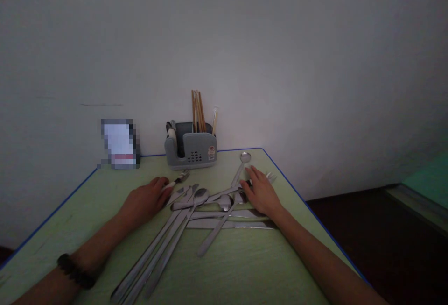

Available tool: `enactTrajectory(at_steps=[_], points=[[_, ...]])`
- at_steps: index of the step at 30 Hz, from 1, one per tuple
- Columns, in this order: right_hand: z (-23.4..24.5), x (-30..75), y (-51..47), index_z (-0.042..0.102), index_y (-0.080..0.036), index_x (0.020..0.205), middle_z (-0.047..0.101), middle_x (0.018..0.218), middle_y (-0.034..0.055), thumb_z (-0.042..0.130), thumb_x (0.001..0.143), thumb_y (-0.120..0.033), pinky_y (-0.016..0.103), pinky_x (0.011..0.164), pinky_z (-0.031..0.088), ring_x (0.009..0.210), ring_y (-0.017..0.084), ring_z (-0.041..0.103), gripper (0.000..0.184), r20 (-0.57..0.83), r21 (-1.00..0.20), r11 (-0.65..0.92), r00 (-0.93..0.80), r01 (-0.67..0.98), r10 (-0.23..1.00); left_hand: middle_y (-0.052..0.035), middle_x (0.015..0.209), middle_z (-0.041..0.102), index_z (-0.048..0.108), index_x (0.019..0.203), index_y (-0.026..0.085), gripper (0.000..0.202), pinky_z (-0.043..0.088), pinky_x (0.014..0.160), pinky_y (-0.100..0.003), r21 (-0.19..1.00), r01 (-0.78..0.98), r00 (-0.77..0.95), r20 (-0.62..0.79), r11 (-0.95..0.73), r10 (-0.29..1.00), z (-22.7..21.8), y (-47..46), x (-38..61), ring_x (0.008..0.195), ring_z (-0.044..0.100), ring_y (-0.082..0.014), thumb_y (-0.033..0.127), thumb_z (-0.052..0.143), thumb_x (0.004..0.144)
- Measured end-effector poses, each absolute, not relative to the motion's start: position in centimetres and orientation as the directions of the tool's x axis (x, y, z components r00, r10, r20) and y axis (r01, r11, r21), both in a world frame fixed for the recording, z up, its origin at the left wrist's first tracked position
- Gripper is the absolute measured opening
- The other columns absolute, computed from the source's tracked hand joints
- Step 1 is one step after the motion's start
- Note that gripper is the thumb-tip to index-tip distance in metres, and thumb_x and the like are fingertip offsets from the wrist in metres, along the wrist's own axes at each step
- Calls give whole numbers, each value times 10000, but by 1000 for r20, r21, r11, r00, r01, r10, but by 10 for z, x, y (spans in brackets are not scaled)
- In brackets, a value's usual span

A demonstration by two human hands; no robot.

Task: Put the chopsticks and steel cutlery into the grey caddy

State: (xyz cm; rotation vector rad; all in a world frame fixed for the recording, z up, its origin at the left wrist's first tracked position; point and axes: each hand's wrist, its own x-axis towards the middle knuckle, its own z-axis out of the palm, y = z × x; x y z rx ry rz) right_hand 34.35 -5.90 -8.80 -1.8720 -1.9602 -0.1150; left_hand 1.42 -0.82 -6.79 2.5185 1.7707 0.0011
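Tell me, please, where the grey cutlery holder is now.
In the head view, the grey cutlery holder stands at the table's far edge against the wall, left of centre, beyond the left hand.

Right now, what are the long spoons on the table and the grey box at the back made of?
The long spoons look like polished metal, probably steel: they are silvery and glint. The grey box seems to be matte plastic, with rounded corners and small holes.
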Motion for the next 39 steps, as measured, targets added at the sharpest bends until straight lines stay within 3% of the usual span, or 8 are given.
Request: enactTrajectory(at_steps=[3,8,14,18,24,31,36,39], points=[[-81,344,-61,594,-93,1177,504,1338,192,361,926,-406,451,1057,342,1244,275,462,464,395,-258,125,-14,958,918,-109,1018,634,505,1045,171,426,442,680,-347,113,929,361,-54,-353,931,-70,-6,11,815,647,-262,441,196,930],[-68,366,-61,566,-131,1231,498,1355,155,304,942,-447,478,1093,276,1267,263,436,502,543,-279,65,102,958,833,-87,867,674,518,1019,200,457,429,673,-348,216,920,342,-39,-326,939,-73,-3,7,785,652,-277,526,219,903],[-90,381,-54,553,-168,1261,481,1374,160,352,923,-465,509,1056,321,1330,303,356,493,361,-183,24,45,983,931,-65,813,693,498,1108,201,506,449,685,-335,370,882,302,30,-291,953,-78,-2,5,727,660,-256,572,237,886],[-93,376,-52,548,-149,1269,479,1371,167,326,930,-462,482,1073,308,1337,290,341,512,357,-182,7,59,983,932,-39,802,693,517,1077,209,490,470,666,-297,477,820,300,113,-317,947,-80,-2,9,700,658,-222,596,308,861],[-83,372,-51,454,-90,1348,295,1479,210,301,935,-458,502,1093,242,1370,313,261,574,457,-200,-49,138,979,878,-56,915,684,519,1047,183,392,489,654,-267,527,738,348,240,-423,906,-80,0,14,726,649,-191,496,396,845],[-84,362,-37,458,-177,1350,437,1417,141,259,957,-419,481,1112,197,1336,227,353,503,302,-135,157,-111,978,947,-63,963,674,537,1083,166,394,490,686,-272,535,695,394,276,-481,877,-78,-1,14,759,632,-181,463,397,866],[-81,345,-34,484,-147,1316,425,1422,157,364,929,-429,518,1121,176,1349,241,333,494,408,-268,313,-186,911,894,-69,976,666,551,1086,164,391,492,732,-289,544,694,375,286,-472,882,-76,-3,17,781,622,-183,450,397,868],[-70,321,-38,537,-159,1244,479,1379,141,363,941,-373,488,1109,255,1322,219,375,409,489,-395,454,-235,799,840,-69,983,667,569,1067,179,370,495,756,-293,557,680,376,292,-476,880,-75,-4,18,809,623,-187,447,422,858]])
